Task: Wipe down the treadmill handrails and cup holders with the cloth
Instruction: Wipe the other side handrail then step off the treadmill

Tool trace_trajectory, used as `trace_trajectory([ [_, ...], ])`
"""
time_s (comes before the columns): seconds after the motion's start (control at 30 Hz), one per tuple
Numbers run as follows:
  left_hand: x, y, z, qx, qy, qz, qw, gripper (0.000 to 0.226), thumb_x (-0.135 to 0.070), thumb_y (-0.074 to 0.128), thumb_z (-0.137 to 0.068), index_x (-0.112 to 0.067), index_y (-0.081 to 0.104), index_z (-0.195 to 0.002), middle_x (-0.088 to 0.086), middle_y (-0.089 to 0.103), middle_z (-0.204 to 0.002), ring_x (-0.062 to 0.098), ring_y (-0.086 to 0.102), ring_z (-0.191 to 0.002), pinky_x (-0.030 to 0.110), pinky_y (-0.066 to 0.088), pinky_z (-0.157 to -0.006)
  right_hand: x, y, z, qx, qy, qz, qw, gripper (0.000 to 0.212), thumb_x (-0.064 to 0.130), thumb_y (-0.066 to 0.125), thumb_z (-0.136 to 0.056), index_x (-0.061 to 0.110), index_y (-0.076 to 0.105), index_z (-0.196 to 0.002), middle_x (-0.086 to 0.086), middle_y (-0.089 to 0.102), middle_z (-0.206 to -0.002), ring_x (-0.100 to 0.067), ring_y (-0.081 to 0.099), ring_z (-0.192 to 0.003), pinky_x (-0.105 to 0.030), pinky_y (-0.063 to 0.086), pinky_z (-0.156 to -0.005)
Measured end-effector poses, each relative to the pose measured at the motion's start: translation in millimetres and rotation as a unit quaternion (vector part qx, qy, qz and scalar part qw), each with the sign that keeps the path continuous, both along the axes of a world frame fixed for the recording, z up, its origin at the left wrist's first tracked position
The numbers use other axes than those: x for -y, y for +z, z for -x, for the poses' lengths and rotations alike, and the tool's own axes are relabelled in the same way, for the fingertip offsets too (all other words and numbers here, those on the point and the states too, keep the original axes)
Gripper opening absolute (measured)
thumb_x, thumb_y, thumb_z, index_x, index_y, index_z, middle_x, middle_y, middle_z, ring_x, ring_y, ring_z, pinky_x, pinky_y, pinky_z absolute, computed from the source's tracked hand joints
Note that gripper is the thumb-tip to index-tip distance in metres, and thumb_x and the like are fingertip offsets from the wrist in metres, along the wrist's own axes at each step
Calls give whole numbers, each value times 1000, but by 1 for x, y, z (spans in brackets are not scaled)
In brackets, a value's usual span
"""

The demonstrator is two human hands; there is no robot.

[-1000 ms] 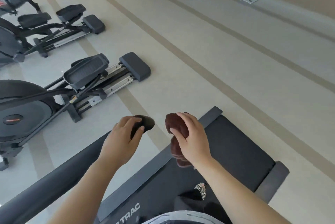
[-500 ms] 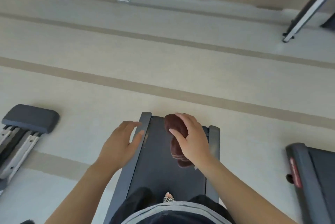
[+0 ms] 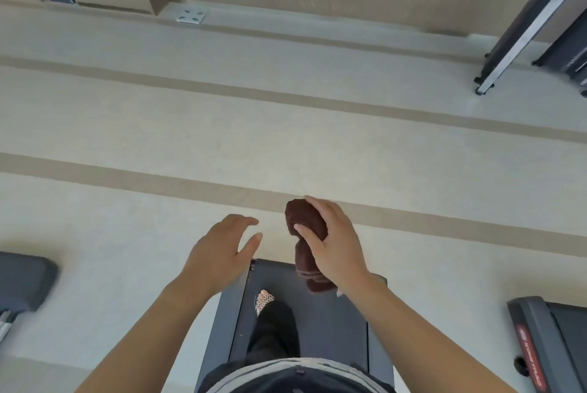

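Note:
My right hand (image 3: 333, 241) is closed around a bunched dark brown cloth (image 3: 305, 221), whose lower end hangs down below my palm. My left hand (image 3: 220, 251) hovers to the left of it, fingers spread and holding nothing. Below both hands lies the rear end of the treadmill deck (image 3: 330, 326), dark grey with a black belt. I stand on it, and a foot in a sandal (image 3: 264, 300) shows on the belt. No handrail or cup holder is in view.
Pale floor with tan stripes stretches ahead to a beige wall. A second treadmill's corner (image 3: 546, 341) sits at the lower right, an elliptical's foot (image 3: 22, 278) at the far left. A slanted metal frame (image 3: 527, 20) stands at the upper right.
My view has swung from the left handrail to the deck's rear end. My left hand let go of the handrail end and now hangs free. The cloth stays in my right hand.

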State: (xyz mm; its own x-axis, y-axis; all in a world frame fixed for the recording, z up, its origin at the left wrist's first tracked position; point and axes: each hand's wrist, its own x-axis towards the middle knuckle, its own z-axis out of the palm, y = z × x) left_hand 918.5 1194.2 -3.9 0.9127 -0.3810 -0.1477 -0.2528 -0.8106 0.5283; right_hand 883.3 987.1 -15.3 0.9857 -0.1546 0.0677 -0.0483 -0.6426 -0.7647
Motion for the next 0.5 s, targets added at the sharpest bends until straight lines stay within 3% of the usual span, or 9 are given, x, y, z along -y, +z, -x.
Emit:
trace_trajectory([
  [0.3,8,28,-217,29,-1,6,1000,37,-44,37,-94,-31,49,-126,-11,48,-133,14,51,-109,30,43,-88,6,34,-220,36,-3,-12,999,43,40,57,-87,37,46,-128,11,51,-128,-14,49,-113,-37,41,-97],
  [0.5,0,15,-339,34,18,4,999,37,-48,37,-92,-37,48,-125,-17,47,-131,8,49,-110,28,44,-85,17,19,-354,50,4,-30,998,42,40,58,-85,38,47,-125,15,50,-126,-10,48,-113,-37,40,-98],
])
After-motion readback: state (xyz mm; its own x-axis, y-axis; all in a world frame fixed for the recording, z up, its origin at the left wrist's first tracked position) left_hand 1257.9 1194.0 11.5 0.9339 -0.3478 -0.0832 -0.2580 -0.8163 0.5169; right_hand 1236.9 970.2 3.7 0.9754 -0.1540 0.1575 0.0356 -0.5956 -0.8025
